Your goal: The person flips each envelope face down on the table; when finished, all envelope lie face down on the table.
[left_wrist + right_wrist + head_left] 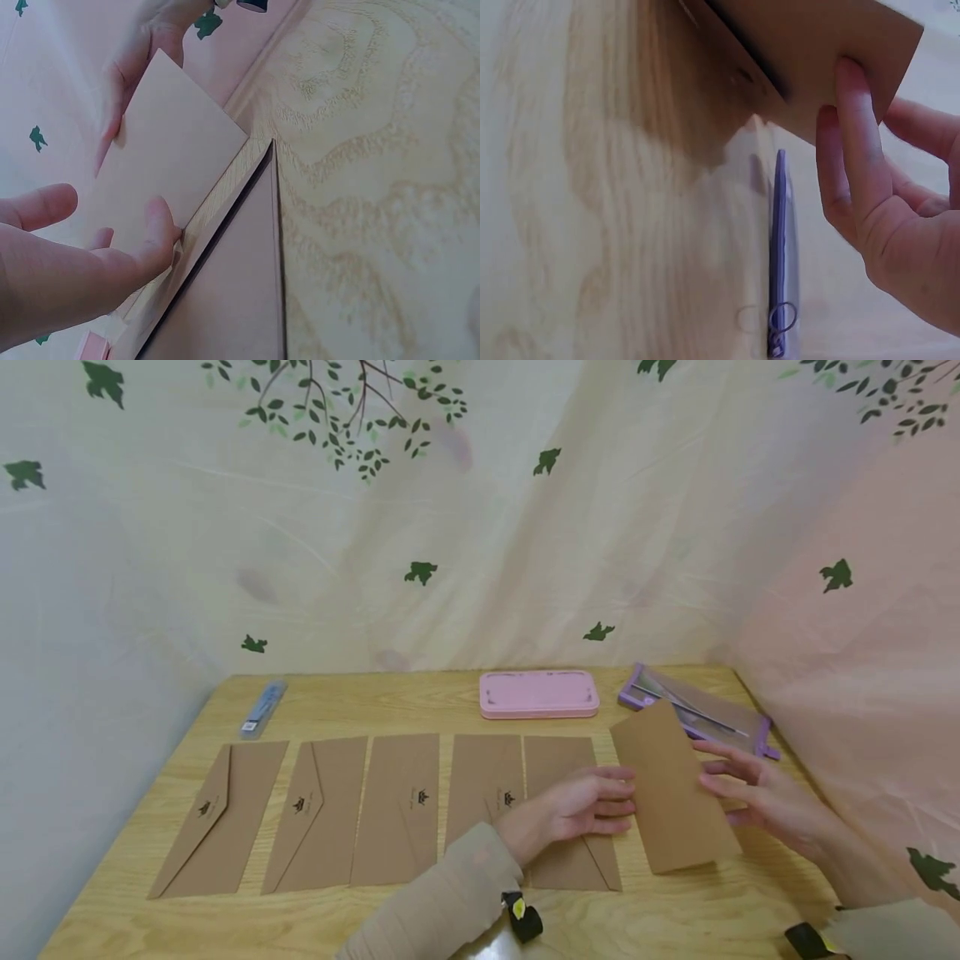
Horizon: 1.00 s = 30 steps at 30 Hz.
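A brown kraft envelope [671, 802] stands tilted above the table at the right, its plain side toward the head camera. My right hand [772, 797] pinches it by its right edge; in the right wrist view, fingers [853, 112] lie against the envelope's flap side [817, 60]. My left hand [588, 806] is at its left edge with fingers extended, fingertips at or touching the paper, the thumb apart. Under my left hand and wrist lies another envelope [558, 756], partly hidden. Further left, an envelope [480, 777] with a crown print is partly covered by my sleeve.
More kraft envelopes [393, 810] lie side by side across the left half of the wooden table [337, 702]. Behind them are a pink case [538, 693], a purple-edged clear pouch [697, 710] and a slim blue packet [262, 710]. Printed cloth [480, 527] surrounds the table.
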Each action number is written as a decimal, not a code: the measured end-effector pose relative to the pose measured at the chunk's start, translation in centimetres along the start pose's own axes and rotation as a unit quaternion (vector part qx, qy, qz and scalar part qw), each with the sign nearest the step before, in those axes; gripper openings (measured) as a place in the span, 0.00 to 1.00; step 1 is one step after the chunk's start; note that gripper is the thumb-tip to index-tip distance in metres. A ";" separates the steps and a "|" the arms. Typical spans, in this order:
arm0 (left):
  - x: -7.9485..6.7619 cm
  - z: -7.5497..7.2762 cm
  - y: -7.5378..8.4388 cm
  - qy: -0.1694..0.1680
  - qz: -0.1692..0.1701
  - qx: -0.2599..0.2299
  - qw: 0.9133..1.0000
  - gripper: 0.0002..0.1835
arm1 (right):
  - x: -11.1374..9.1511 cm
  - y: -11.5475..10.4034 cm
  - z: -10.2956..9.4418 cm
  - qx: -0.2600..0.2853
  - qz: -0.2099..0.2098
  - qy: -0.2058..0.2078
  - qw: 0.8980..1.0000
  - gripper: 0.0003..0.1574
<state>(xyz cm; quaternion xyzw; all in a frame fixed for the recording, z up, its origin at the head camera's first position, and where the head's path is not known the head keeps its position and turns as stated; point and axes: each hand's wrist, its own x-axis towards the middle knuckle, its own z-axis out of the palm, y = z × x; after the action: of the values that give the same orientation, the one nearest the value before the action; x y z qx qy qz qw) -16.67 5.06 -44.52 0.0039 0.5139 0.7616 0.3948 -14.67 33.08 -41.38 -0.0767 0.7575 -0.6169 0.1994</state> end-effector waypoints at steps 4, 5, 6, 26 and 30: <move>-0.1 -0.1 -0.1 -0.002 0.001 0.002 1.000 0.26 | 0.0 0.6 -0.4 0.030 -0.007 0.004 1.000 0.24; -0.1 -0.1 -0.1 -0.002 0.002 0.002 1.000 0.26 | 0.0 0.8 -0.6 0.038 -0.009 0.002 0.999 0.23; -0.1 -0.1 -0.1 -0.002 0.002 0.002 1.000 0.26 | 0.1 1.0 -0.7 0.043 -0.010 0.001 0.999 0.23; -1.1 -0.5 0.1 0.002 0.005 0.004 1.000 0.26 | 0.8 3.4 -2.4 0.002 0.032 -0.054 0.998 0.19; -1.4 -0.6 -0.1 0.001 0.005 0.006 1.000 0.25 | 0.9 3.6 -2.3 -0.009 0.038 -0.067 0.997 0.19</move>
<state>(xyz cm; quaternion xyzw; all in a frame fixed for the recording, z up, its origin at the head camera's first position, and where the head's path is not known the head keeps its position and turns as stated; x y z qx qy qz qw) -15.88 3.78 -44.30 0.0080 0.5190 0.7602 0.3907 -15.95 35.60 -44.65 -0.0903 0.7501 -0.5958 0.2724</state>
